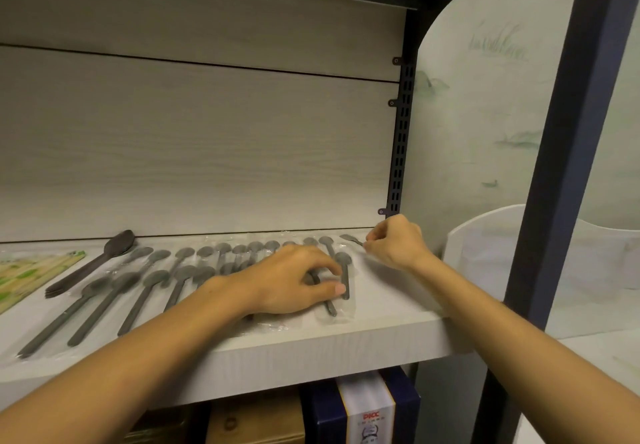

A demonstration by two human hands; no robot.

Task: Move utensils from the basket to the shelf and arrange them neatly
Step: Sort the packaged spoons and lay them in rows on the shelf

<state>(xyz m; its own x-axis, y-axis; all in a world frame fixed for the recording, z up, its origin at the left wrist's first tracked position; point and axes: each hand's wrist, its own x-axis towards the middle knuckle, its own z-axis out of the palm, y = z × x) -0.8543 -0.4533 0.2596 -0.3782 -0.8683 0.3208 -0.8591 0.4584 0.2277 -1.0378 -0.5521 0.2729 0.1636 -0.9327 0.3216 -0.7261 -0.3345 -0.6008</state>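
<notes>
Several grey spoons in clear wrappers point(149, 287) lie in two rows on the pale wooden shelf point(381, 325). My left hand point(291, 280) rests on the right end of the rows, its thumb and fingers pinching the handle of a wrapped spoon point(343, 270). My right hand point(398, 242) is at the shelf's back right corner, fingertips closed on the handle of a small grey spoon point(349, 238) lying there. The basket is not in view.
A stack of dark brown spoons point(100, 263) and a pack of bamboo chopsticks point(31, 272) lie at the shelf's left. A dark metal post point(554, 166) stands at the right, a white container point(485, 253) behind it. Boxes point(363, 412) sit on the shelf below.
</notes>
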